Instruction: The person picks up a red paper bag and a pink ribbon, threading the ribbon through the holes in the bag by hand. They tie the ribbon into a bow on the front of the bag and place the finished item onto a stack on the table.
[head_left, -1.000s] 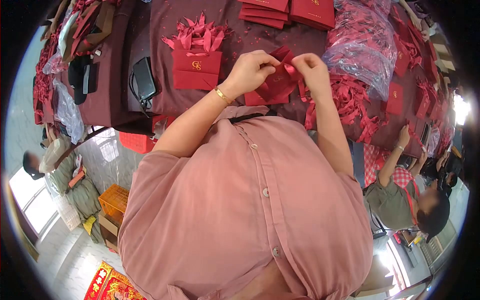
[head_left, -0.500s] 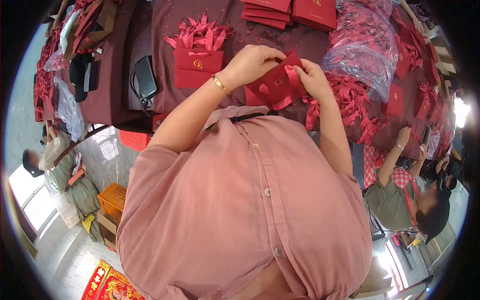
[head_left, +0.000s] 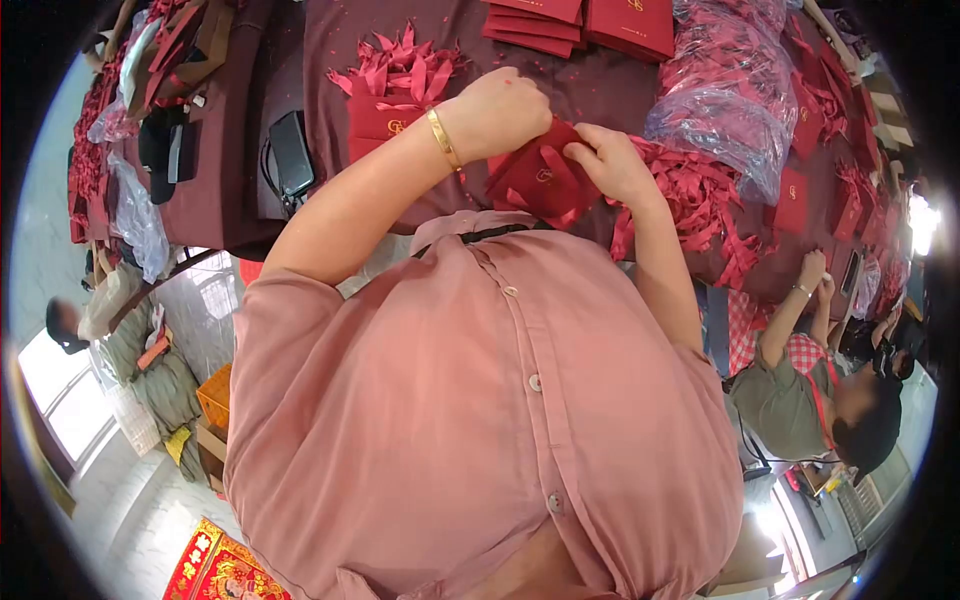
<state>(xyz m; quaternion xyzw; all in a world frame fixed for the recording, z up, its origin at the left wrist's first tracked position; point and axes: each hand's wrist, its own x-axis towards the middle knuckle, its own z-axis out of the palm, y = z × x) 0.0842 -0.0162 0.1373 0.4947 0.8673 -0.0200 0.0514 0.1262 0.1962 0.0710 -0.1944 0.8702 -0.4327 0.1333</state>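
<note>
A small dark red gift bag (head_left: 540,182) with gold lettering and a shiny red ribbon is tilted between my hands, just above the near table edge. My left hand (head_left: 505,112), a gold bracelet at its wrist, is closed at the bag's upper left edge; its fingertips are hidden. At the upper right edge, my right hand (head_left: 612,162) pinches the bag between thumb and fingers. Left of them lies a stack of matching bags (head_left: 375,118), partly covered by my left forearm, with ribbon ends (head_left: 400,68) fanned out behind it.
Loose red ribbons (head_left: 690,200) and a clear plastic-wrapped ribbon bundle (head_left: 720,100) lie to the right. Stacked red bags (head_left: 628,25) sit at the back. A black phone-like case (head_left: 291,155) lies left. Another person (head_left: 800,370) works on the right, one more (head_left: 140,330) on the left.
My left hand has moved up and turned, showing its back, and my left forearm now covers more of the stack. My right hand has shifted slightly down; the held bag has tilted.
</note>
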